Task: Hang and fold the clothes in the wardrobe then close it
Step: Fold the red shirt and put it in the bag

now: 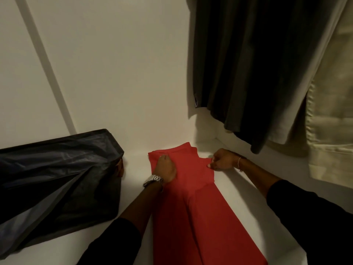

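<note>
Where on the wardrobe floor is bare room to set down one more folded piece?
One bare strip lies between the dark storage bin and the red garment, beside the left hand. Another bare patch lies right of the garment, near the right hand. The back right corner is crowded: the dark hanging garment and the cream one hang low over it.

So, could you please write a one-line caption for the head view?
Left hand presses a red garment flat on the wardrobe floor while the right hand pinches its edge.
</note>
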